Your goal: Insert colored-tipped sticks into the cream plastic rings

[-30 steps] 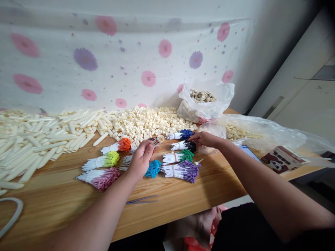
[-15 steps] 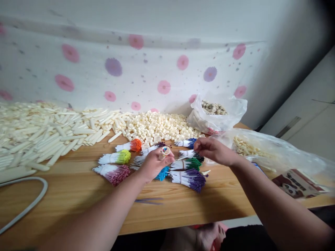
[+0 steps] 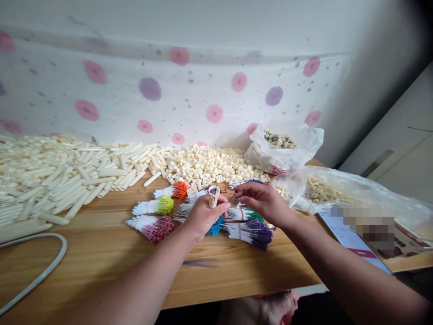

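Cream tube [image 3: 213,199] between left fingers [image 3: 221,209]

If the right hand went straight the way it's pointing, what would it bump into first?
Most likely the cream tube in the left hand, though that hand's thumb is close too, and depth is hard to judge.

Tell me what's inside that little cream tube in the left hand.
Inside the cream tube, small coloured tips show at the open top, blue among them. Its wall hides most of what lies deeper, and the left hand covers its lower end.
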{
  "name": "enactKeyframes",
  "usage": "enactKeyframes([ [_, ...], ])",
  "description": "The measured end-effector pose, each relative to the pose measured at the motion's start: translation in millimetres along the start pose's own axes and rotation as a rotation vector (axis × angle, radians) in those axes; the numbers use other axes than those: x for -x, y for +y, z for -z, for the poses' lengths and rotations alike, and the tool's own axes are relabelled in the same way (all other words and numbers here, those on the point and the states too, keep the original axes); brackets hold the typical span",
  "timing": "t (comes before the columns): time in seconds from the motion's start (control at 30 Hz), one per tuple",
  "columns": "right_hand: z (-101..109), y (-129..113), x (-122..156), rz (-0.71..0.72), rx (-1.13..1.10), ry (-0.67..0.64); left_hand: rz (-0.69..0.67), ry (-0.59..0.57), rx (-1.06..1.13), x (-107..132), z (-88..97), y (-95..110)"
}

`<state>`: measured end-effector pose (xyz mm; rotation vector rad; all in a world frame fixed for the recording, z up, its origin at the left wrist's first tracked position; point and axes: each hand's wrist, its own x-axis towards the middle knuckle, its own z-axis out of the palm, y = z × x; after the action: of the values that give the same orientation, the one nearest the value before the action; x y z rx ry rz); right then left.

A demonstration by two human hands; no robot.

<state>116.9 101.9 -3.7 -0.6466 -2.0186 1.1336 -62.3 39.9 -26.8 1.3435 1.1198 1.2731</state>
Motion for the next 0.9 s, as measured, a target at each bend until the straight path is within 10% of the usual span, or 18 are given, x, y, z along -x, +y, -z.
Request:
enactKeyframes([
  [0.53,-15.0,-11.3,3.4,0.091,0.261,0.194,-0.22,0.094,-0.216,-3.0,1.3,-7.3],
  [0.77,12.3,-77.8,34.1,0.457,0.536,0.457,-0.497,0.217,-0.383,-3.4,10.7,-0.2],
  [0.9,14.3,-116.2,54.2,0.589,0.637,0.334,-0.488,0.186,-0.416,-0.7,11.0,1.5],
])
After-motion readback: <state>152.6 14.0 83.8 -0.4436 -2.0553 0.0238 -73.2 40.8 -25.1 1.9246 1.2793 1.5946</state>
